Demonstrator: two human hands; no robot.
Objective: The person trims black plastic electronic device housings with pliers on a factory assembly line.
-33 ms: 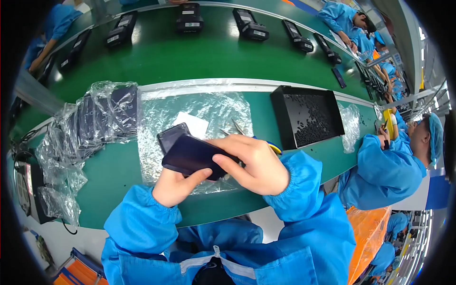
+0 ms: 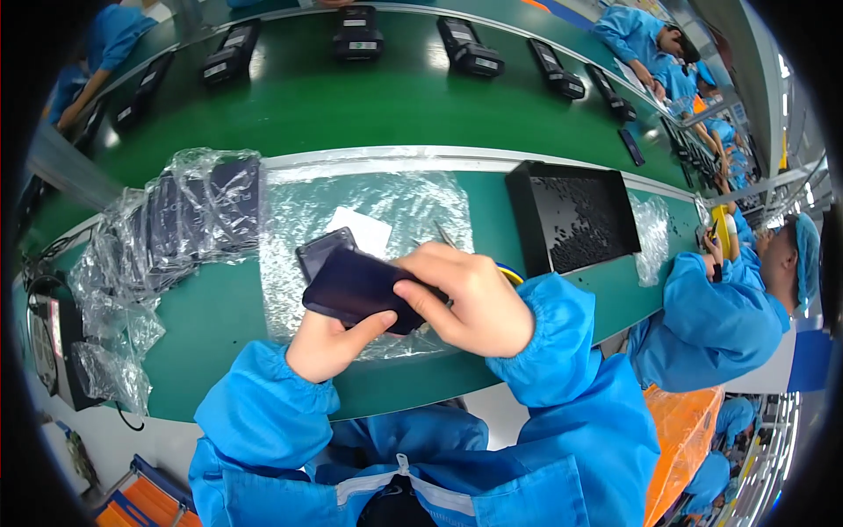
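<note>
Both my hands hold a flat dark navy slab [image 2: 351, 285], like a phone cover, just above the bench. My left hand [image 2: 332, 344] grips its near edge from below, thumb on top. My right hand [image 2: 470, 303] clasps its right end with curled fingers. Under it a second dark flat device [image 2: 321, 249] lies on a sheet of clear bubble wrap [image 2: 290, 220], beside a white slip of paper [image 2: 369, 228] and metal tweezers [image 2: 444, 234].
A black tray [image 2: 527, 206] holding tiny dark parts stands to the right. Bagged dark items [image 2: 198, 211] are piled at the left. Behind a metal rail, a green conveyor [image 2: 351, 97] carries several black devices. A co-worker in blue [image 2: 711, 325] sits at my right.
</note>
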